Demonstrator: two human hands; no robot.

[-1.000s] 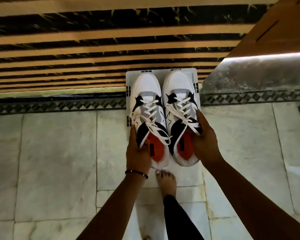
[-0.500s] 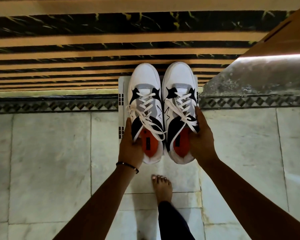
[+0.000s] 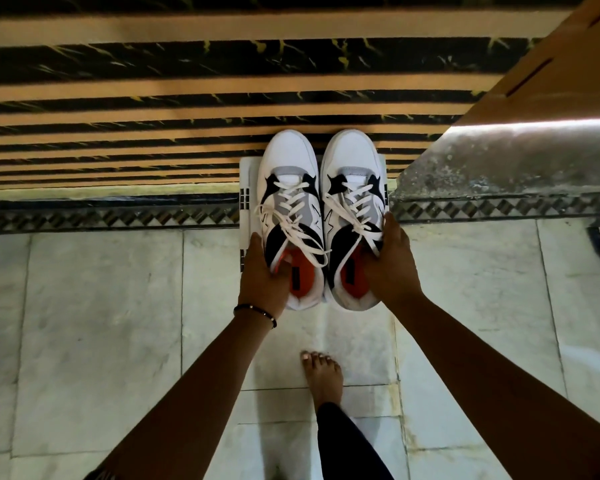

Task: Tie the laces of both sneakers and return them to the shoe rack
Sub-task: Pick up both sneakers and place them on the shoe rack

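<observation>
Two white sneakers with black and grey panels and orange insoles are held side by side, toes pointing away from me. My left hand (image 3: 264, 275) grips the left sneaker (image 3: 290, 168) at its collar, fingers inside the opening. My right hand (image 3: 392, 268) grips the right sneaker (image 3: 352, 157) at its outer collar. White laces lie loosely across both tongues. Beneath the shoes shows a white board (image 3: 247, 188) on the floor. The toes reach over the lowest striped step (image 3: 118, 157).
Black and tan striped stair steps fill the top. A grey stone ledge (image 3: 499, 161) and a brown wooden panel (image 3: 568, 64) stand at the right. Marble floor tiles with a patterned border (image 3: 101, 216) lie below. My bare foot (image 3: 323, 379) stands on the floor behind the shoes.
Both hands have carried the sneakers forward, away from me; the toes now reach past the white board's far edge to the steps.
</observation>
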